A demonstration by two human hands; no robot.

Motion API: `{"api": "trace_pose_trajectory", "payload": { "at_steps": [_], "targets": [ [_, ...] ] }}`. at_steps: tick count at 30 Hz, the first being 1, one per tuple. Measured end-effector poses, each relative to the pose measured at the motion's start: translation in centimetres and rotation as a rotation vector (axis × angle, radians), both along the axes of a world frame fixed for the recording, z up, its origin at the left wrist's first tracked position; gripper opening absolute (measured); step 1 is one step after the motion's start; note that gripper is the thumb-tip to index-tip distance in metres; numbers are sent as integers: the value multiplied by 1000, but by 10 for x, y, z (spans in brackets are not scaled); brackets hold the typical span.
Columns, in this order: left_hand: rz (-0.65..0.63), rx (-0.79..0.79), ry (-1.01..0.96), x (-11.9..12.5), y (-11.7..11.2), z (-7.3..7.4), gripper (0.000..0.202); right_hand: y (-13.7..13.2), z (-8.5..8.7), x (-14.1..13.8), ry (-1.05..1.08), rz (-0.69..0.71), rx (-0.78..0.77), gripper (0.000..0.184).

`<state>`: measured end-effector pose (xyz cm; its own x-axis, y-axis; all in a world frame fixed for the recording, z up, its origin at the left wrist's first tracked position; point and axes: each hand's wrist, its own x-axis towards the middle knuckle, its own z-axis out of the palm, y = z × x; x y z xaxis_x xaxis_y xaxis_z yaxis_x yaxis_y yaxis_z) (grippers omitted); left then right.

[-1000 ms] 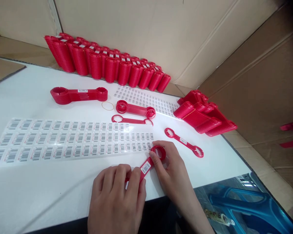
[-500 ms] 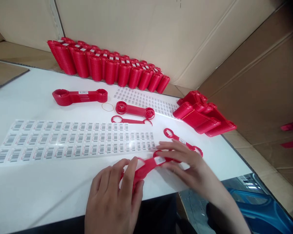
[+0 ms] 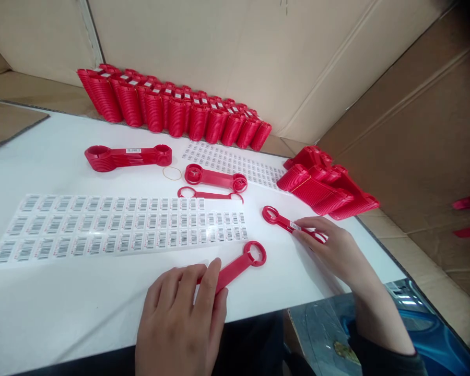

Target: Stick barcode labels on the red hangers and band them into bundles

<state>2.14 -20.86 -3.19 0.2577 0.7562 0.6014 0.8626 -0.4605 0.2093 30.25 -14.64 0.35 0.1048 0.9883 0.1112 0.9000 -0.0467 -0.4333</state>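
Observation:
My left hand [image 3: 182, 313] lies near the table's front edge, its fingers curled over the near end of a red plastic wrench [image 3: 241, 263]. That wrench has a ring head and shows no label. To the right, my right hand [image 3: 335, 248] has its fingertips closed on the near end of a second red wrench [image 3: 279, 219], which carries a small barcode label. A long sheet of barcode stickers [image 3: 117, 230] lies flat just beyond my left hand.
A stack of red wrenches [image 3: 127, 155], a rubber band [image 3: 172, 173] and two more wrenches [image 3: 215, 177] lie mid-table. A second sticker sheet [image 3: 235, 162] lies behind. Rows of bundled wrenches [image 3: 176, 112] line the back, with more bundles [image 3: 329, 185] right. Cardboard walls surround the table.
My right hand let go of the wrench held by both hands and moved right, onto the labelled wrench. The wrench under my left hand now shows no label.

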Motion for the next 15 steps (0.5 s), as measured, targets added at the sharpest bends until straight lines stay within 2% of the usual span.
{"api": "trace_pose_trajectory", "payload": {
  "at_steps": [6,8,11,15],
  "targets": [
    [-1,-6,-9,1,0,0,29,-1,4,6,-7,10,-59,41],
    [-5,-8,-15,2,0,0,29,-1,6,2,-18,27,-36,40],
    [-2,-21,-23,3,1,0,28,3,13,-12,-20,93,43,35],
    [6,-20,-35,3,0,1,20,14,24,-48,12,225,115,21]
  ]
}}
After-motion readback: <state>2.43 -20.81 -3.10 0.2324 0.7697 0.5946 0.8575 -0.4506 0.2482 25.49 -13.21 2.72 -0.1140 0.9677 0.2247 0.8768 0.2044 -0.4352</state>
